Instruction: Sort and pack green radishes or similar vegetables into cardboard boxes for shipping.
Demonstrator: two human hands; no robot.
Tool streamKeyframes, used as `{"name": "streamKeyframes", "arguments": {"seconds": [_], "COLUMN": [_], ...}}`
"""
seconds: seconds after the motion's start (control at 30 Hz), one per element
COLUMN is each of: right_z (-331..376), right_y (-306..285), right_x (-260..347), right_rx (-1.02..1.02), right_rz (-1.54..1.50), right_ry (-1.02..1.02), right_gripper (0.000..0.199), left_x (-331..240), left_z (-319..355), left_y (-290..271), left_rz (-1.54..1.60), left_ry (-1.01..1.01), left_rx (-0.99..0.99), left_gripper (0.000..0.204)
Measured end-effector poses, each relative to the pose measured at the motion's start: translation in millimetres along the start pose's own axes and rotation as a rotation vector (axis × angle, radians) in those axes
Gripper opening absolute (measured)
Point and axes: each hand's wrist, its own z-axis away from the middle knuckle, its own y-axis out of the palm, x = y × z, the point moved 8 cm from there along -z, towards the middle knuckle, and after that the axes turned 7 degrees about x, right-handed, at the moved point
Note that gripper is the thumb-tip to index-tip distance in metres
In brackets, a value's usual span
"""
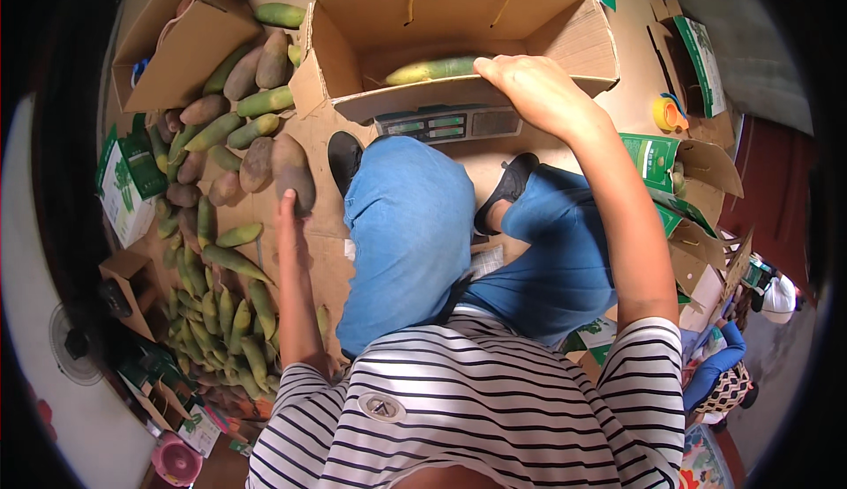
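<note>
A long green radish [430, 70] lies inside an open cardboard box [415, 101] in front of me. My right hand [529, 88] reaches over the box's near wall and is closed around the radish's right end, hiding that end. On the left, my left hand [289, 211] is closed on a thick brownish-purple radish [293, 171], thumb against its lower end; the other fingers are mostly hidden. The box stands on a digital scale [450, 126] with lit green displays, between my feet.
Piles of green radishes [231, 317] and brownish radishes [256, 164] cover the floor at left. Another open carton [181, 52] tilts at the far left. Yellow tape [669, 114] and green-white cartons [651, 161] lie at right. Another person [719, 370] is at the lower right.
</note>
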Motion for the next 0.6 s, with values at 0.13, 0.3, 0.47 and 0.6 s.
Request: {"name": "streamKeyframes", "arguments": {"seconds": [0.13, 0.3, 0.47, 0.6], "right_z": [-1.5, -2.2, -1.6, -3.8], "right_y": [0.4, 1.8, 3.9, 2.2], "right_x": [1.8, 0.7, 0.5, 2.0], "right_rx": [-0.018, 0.009, -0.035, -0.001], "right_rz": [0.016, 0.037, 0.037, 0.043], "right_ry": [-0.014, 0.002, -0.018, 0.003], "right_gripper": [0.018, 0.018, 0.018, 0.018], "left_x": [-162.6, -269.9, -280.6, -252.5], "left_z": [59.7, 93.9, 66.6, 42.2], "left_y": [51.8, 161.9, 249.6, 291.2], "left_rz": [-0.298, -0.491, -0.857, -1.389], "left_ry": [0.644, 1.020, 1.177, 1.008], "left_rx": [-0.006, 0.104, 0.120, 0.153], "left_gripper": [0.070, 0.077, 0.077, 0.074]}}
